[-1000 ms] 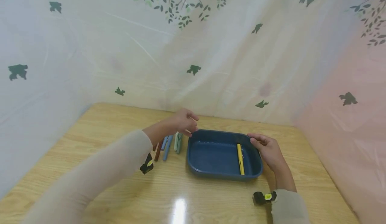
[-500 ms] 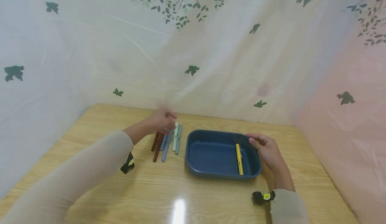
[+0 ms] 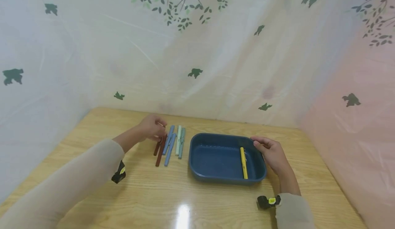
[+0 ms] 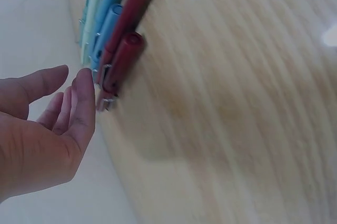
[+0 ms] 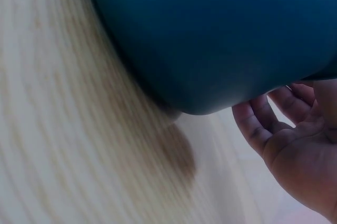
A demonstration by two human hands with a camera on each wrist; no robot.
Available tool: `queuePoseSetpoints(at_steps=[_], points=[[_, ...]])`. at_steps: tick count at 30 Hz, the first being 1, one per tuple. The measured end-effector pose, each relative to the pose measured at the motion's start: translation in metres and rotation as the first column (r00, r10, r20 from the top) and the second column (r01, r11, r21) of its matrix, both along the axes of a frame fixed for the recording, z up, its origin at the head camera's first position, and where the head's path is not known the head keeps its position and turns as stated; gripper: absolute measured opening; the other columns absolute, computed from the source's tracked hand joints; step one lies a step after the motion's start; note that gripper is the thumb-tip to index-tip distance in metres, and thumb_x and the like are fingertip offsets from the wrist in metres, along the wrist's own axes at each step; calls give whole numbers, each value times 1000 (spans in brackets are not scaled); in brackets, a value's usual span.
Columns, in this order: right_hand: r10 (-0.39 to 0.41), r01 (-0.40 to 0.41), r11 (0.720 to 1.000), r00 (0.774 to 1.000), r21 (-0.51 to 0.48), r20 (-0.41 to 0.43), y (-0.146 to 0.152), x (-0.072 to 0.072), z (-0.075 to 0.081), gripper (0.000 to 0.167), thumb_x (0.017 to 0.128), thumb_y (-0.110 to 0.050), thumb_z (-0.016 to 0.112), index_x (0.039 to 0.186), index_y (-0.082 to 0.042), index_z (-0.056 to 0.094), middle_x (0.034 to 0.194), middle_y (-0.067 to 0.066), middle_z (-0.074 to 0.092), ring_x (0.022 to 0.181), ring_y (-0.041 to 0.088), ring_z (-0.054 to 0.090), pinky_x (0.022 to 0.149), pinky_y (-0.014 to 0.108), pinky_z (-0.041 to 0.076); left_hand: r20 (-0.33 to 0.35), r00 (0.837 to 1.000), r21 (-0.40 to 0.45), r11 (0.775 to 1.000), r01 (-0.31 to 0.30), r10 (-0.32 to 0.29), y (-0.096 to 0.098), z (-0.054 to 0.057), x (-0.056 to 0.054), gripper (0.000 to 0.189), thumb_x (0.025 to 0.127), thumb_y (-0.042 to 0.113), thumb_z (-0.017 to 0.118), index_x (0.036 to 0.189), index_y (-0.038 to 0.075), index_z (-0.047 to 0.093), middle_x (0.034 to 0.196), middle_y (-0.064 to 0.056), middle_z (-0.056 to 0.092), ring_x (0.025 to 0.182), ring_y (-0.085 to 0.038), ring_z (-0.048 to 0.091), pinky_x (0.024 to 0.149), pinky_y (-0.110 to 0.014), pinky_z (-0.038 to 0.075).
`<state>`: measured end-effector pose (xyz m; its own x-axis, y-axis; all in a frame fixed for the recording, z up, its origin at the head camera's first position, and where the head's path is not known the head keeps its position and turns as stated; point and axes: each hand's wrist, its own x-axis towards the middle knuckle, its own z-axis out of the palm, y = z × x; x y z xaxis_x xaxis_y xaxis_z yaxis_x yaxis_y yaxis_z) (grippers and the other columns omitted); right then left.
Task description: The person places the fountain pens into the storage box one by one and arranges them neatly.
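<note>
My left hand [image 3: 152, 127] hovers at the upper end of two dark red pens [image 3: 160, 153], its fingers loosely bent. In the left wrist view the thumb and fingers stand apart with nothing between them, and the fingertips are close to the clip end of a dark red pen [image 4: 124, 61]. Whether they touch it I cannot tell. My right hand [image 3: 273, 153] holds the right far corner of a dark blue tray [image 3: 213, 160], thumb and fingers at its rim. In the right wrist view its fingers [image 5: 253, 126] bend against the tray's outer wall [image 5: 210, 50].
Two blue pens [image 3: 170, 150], a pale green pen [image 3: 178, 143] and a teal pen [image 3: 182, 145] lie between the red ones and the tray. A yellow pen [image 3: 243, 164] lies inside the tray, toward its right. A patterned curtain [image 3: 197, 95] hangs behind the wooden table [image 3: 139, 194].
My left hand has moved left, from the tray's left far corner across the blue pens to the dark red ones. The right hand keeps its place on the tray.
</note>
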<state>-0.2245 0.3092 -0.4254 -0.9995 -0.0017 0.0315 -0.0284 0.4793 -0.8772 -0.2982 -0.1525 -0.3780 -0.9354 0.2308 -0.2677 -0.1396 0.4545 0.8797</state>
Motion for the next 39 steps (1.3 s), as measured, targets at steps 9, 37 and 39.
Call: queuePoseSetpoints(at_steps=[9, 37, 39], points=[[-4, 4, 1000, 1000, -5, -7, 0, 0, -2, 45, 105, -36, 58, 139, -7, 62, 148, 13, 54, 136, 29, 50, 97, 19, 50, -58, 998, -95, 995, -33, 28, -14, -16, 4, 39, 91, -6, 65, 129, -11, 57, 116, -27, 69, 93, -29, 71, 76, -38, 64], [-6, 6, 1000, 1000, 0, -11, 1, -2, -3, 44, 105, -36, 58, 139, -8, 63, 147, 13, 55, 136, 29, 50, 101, 22, 50, -66, 995, -182, 982, 58, -71, -30, -28, 15, 34, 90, -7, 66, 124, -8, 64, 119, -24, 68, 90, -26, 72, 74, -37, 65], [-5, 5, 1000, 1000, 6, -12, 1, -3, -2, 44, 105, -37, 59, 139, -8, 63, 147, 13, 56, 136, 29, 50, 101, 24, 51, -66, 994, -188, 979, 76, -90, -34, -27, 16, 34, 90, -7, 66, 124, -8, 64, 118, -24, 67, 91, -26, 72, 75, -37, 64]])
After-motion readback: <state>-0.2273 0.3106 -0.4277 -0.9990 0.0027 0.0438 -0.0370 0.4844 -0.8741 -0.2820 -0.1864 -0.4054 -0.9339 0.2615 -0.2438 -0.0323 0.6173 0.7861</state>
